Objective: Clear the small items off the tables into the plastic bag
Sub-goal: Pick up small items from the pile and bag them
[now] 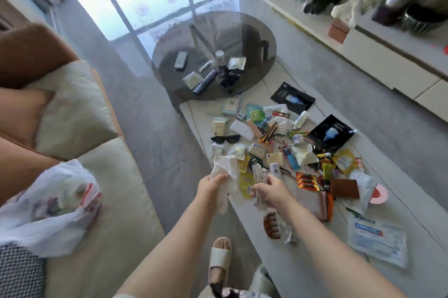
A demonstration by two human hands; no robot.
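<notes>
Head view: a person stands between a sofa and a long white table, both bare forearms reaching out over the table's near edge.
Left hand (211,185): fingers curled round a crumpled white tissue (226,171), which hangs partly past the table's near left corner.
Right hand (271,189): fingers curled round a clear, glassy item (260,177); blur keeps me from telling what it is.
White table (278,249): covered with a dense heap of small items, mostly packets and sachets.
Heap, left side: black sunglasses (225,139), with a white box (242,130) just beyond them.
Heap, middle: a blue lighter (291,158) among the packets and a red card of batteries (307,180) near the right hand.
Heap, right side: two black sachets (331,136) and a brown wallet (344,188).
Near edge of table: a brown hair claw (272,225) and, well to the right, a flat white-and-blue packet (377,239).
Round glass table (254,31): overlaps the white table's far end; it holds a dark remote control (205,82), a grey box (181,61), a small bottle (220,57) and two pale sachets.
Plastic bag (48,205): white, lying crumpled on the cream sofa (109,200) to the left, well apart from both hands.
Floor: a foot in a white slipper (219,257) between sofa and table.
</notes>
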